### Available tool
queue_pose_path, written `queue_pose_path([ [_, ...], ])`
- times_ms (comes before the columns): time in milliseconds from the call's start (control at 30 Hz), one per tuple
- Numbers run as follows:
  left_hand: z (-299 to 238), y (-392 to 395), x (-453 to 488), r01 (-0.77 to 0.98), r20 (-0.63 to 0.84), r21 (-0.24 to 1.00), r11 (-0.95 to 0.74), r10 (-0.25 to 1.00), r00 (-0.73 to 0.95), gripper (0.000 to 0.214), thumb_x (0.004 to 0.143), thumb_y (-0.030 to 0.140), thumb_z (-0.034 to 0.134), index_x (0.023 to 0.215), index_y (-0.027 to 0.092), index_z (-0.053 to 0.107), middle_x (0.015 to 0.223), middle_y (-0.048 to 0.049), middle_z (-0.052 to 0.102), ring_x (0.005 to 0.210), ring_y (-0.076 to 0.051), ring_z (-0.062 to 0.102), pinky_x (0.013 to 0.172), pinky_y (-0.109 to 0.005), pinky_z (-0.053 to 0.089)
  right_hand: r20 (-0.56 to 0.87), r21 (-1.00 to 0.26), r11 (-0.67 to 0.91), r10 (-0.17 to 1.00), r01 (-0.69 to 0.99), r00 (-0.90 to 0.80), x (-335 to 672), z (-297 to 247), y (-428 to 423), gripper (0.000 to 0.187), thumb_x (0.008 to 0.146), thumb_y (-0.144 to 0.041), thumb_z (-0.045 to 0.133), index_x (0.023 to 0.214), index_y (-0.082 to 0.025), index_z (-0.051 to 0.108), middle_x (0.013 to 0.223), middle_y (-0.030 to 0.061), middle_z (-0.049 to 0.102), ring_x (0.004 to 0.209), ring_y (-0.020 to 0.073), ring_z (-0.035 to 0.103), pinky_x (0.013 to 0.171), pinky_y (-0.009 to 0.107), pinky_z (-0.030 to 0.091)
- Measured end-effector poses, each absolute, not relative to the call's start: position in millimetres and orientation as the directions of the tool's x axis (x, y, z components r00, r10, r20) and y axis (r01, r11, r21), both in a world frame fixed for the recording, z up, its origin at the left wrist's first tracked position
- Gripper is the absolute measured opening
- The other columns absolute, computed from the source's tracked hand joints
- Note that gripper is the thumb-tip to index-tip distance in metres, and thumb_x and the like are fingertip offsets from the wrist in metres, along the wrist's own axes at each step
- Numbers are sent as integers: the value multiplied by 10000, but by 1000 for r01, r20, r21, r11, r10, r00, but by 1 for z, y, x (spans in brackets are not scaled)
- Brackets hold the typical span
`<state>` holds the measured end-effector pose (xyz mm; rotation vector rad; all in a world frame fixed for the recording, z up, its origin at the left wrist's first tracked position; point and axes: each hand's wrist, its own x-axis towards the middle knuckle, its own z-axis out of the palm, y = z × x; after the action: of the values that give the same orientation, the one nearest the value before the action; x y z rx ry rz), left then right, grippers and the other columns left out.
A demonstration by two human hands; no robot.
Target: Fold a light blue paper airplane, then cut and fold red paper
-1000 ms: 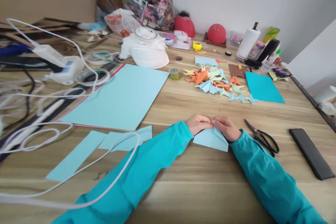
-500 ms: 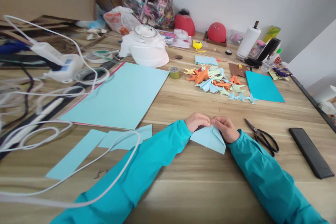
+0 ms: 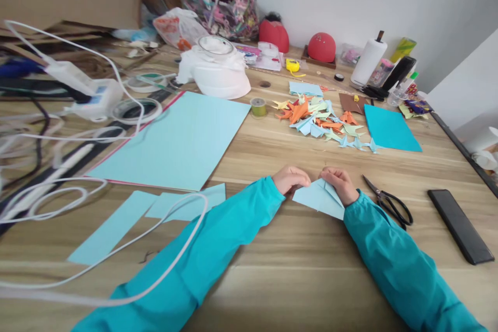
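A small light blue folded paper (image 3: 319, 198) lies on the wooden table (image 3: 295, 264) in front of me. My left hand (image 3: 290, 179) pinches its left corner with curled fingers. My right hand (image 3: 339, 184) rests closed on the paper's top right part, fingers pressing a fold. Both arms wear teal sleeves. A pile of folded paper figures (image 3: 319, 120) in orange, blue and green lies farther back.
Black scissors (image 3: 389, 202) and a dark phone (image 3: 461, 225) lie right of my hands. A large light blue sheet (image 3: 175, 142), blue strips (image 3: 155, 212) and white cables (image 3: 78, 192) fill the left. A teal sheet (image 3: 389, 128), thread spool (image 3: 258, 107), paper towel roll (image 3: 368, 62) and clutter stand behind.
The folded paper has shifted slightly right and turned; my right hand moved right with it, so the hands are a little farther apart.
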<state>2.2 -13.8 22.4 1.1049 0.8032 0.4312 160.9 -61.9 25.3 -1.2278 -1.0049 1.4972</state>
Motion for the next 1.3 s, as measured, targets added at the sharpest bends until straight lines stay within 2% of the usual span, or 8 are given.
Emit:
queue_pose_path([
  [167,23,-16,3,37,-303,920,389,649,698,198,509,331,580,461,142,548,337,41,410,332,-58,318,372,-228,161,-211,-967,-227,968,-119,-134,164,23,-62,410,612,-460,682,469,-173,426,395,-70,344,366,44,257,369,210,161],
  [300,24,-19,6,83,-295,937,339,642,707,244,521,342,634,444,149,505,355,64,365,360,-43,291,386,-225,161,-165,-985,-174,963,-23,-215,161,23,-65,395,651,-452,664,492,-167,442,426,-76,325,393,41,240,382,210,163],
  [500,25,-21,6,88,-290,945,314,689,665,168,540,297,620,546,130,596,416,50,445,422,-59,343,424,-224,226,-175,-984,-175,956,24,-235,157,27,-65,426,702,-533,597,535,-165,463,445,-72,330,410,49,258,383,210,182],
  [667,23,-21,5,119,-297,947,299,666,685,195,525,292,573,427,154,477,361,63,347,368,-44,271,389,-227,165,-205,-976,-218,935,-11,-288,157,26,-65,400,683,-493,641,535,-153,492,440,-71,357,400,43,269,382,205,186],
  [800,20,-20,6,122,-297,946,302,650,699,213,519,293,566,405,165,440,347,63,337,352,-43,261,378,-231,150,-208,-973,-228,940,-45,-271,157,25,-66,387,693,-459,644,516,-150,494,435,-67,363,393,41,270,382,208,179],
  [1000,18,-15,6,115,-283,952,283,676,681,160,505,294,599,479,138,574,344,61,393,372,-46,297,387,-219,176,-246,-960,-260,960,-104,-134,160,27,-64,443,603,-450,704,443,-175,395,386,-77,325,361,40,245,361,212,148],
  [1300,11,-14,3,71,-323,923,379,661,677,138,536,272,600,529,136,578,353,25,491,304,-76,393,344,-203,237,-237,-945,-240,971,-221,-40,165,23,-58,428,581,-425,714,422,-184,399,372,-64,332,352,53,266,366,222,167],
])
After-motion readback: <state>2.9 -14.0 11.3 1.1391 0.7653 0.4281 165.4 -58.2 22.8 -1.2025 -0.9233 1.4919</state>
